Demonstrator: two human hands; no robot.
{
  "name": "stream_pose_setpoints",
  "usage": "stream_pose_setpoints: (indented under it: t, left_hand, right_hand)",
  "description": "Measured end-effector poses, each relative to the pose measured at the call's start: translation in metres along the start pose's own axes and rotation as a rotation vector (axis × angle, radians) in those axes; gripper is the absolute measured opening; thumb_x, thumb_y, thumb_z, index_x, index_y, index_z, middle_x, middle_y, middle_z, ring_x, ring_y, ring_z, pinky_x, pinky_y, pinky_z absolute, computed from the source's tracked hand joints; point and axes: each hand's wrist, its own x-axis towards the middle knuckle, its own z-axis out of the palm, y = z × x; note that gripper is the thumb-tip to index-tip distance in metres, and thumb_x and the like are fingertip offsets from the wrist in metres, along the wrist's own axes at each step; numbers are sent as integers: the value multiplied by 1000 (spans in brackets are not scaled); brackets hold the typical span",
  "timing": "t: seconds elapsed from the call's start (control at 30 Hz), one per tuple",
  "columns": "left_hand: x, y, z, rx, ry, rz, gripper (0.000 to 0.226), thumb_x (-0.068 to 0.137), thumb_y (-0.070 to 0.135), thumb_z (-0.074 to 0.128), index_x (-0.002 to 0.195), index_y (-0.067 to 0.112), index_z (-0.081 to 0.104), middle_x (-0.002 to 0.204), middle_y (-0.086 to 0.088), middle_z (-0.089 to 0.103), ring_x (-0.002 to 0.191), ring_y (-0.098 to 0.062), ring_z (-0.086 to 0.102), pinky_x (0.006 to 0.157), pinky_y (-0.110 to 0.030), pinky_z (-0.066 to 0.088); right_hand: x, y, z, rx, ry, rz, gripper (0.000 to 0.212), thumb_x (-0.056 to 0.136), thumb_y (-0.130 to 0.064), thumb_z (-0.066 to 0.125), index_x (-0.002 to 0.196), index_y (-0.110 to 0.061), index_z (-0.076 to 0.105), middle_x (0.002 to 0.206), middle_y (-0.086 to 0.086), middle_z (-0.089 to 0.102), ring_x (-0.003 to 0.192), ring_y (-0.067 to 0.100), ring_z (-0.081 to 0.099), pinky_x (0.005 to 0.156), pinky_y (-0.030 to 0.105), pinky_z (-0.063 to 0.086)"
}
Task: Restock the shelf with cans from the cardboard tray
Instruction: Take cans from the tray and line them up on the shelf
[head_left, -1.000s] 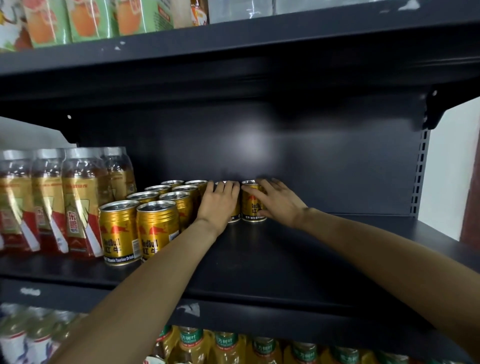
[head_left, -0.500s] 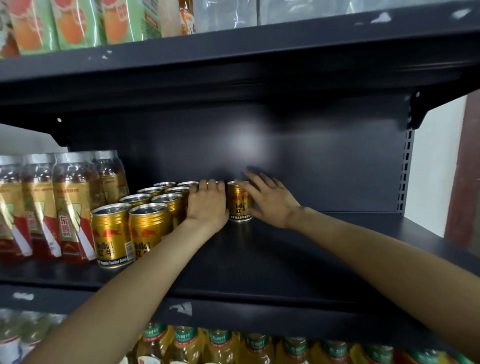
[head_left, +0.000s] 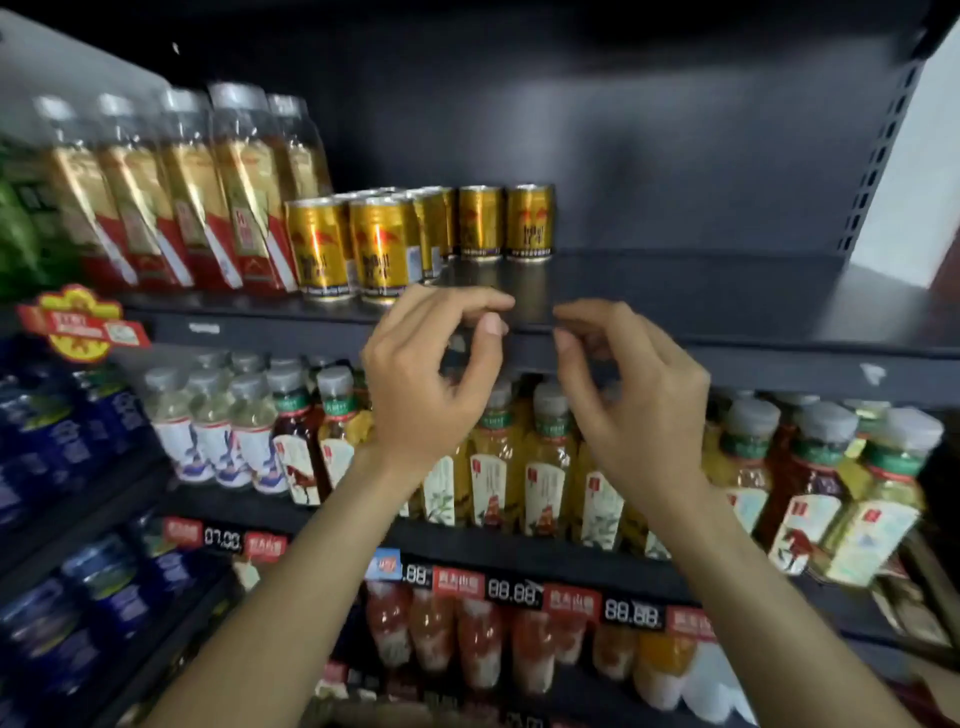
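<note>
The left hand (head_left: 421, 384) hangs in front of the shelf (head_left: 701, 306) edge, fingers loosely curled, thumb near the forefinger, holding nothing. The right hand (head_left: 631, 400) mirrors it just beside, equally empty. Above them, gold cans (head_left: 384, 244) stand upright in rows on the dark metal shelf, beside clear plastic bottles with gold-and-red labels (head_left: 182, 197). Below, capped tea bottles (head_left: 545, 467) fill the lower tier behind both wrists.

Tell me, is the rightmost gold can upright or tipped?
Upright: the rightmost can stands on its base on the shelf, apart from both hands.
</note>
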Motion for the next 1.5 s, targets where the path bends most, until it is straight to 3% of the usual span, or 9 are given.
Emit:
stream_pose_setpoints:
  t: [0.17,0.43,0.67,0.87,0.97,1.17,1.33,1.43,1.5]
  left_hand:
    - [-97,13,-32,12,-189,-164,23,89,16,50,87,5,69,79,0,69,78,-11,59,72,-20,43]
    - [-260,20,-115,210,-1128,-599,23,89,34,56,110,27,62,107,11,65,104,-12,57,73,-26,45]
    - [-340,48,-139,57,-1340,-849,40,86,41,60,123,26,53,124,8,56,113,-11,54,80,-29,48]
    - [-367,63,-105,-31,-1527,-848,63,80,33,67,135,28,37,139,2,38,127,-19,40,84,-35,45]
    - [-375,58,-89,-75,-1634,-923,74,73,37,73,135,29,33,137,-2,36,122,-24,44,90,-45,47]
    - [-376,56,-70,2,-1620,-888,72,68,34,80,127,18,42,129,-5,43,117,-25,47,90,-39,45]
    - [-330,41,-79,-75,-1230,-1143,71,61,37,85,121,22,48,114,8,57,103,-10,55,86,-28,46]
    - [-272,37,-85,-189,-970,-1160,64,62,46,80,116,26,51,103,17,56,94,-1,54,79,-19,43]
    - [-231,35,-85,-293,-818,-1136,59,61,55,78,110,30,55,102,20,58,93,9,55,77,-13,43]
  right_hand:
    - [-101,-30,0,-53,-186,47,15,91,-12,54,98,-6,66,85,4,67,78,18,59,67,24,46]
    - [-270,-54,-19,-116,-873,342,23,85,-21,55,106,-14,62,95,4,66,88,28,60,65,30,46]
    - [-355,-63,-41,-141,-1303,628,49,82,-16,62,130,-17,51,125,10,55,110,37,52,88,44,46]
    - [-369,-55,-46,-273,-1542,540,78,78,-14,61,145,-25,23,143,6,36,126,33,39,100,46,38]
    - [-370,-48,-34,-271,-1539,524,78,78,-15,65,144,-27,25,141,4,39,127,30,41,97,42,38]
    - [-367,-34,-27,-68,-1397,763,74,69,-25,79,132,-20,41,132,1,52,120,25,50,93,36,39]
    - [-315,-30,-44,203,-877,1062,66,65,-23,83,120,-16,47,114,3,58,103,17,58,83,29,49]
    - [-261,-31,-53,415,-682,1207,62,71,-19,79,122,-20,44,112,-6,58,102,4,56,79,16,50]
    - [-226,-31,-56,496,-591,1246,59,71,-22,76,121,-20,46,109,-10,58,102,3,56,80,19,50]
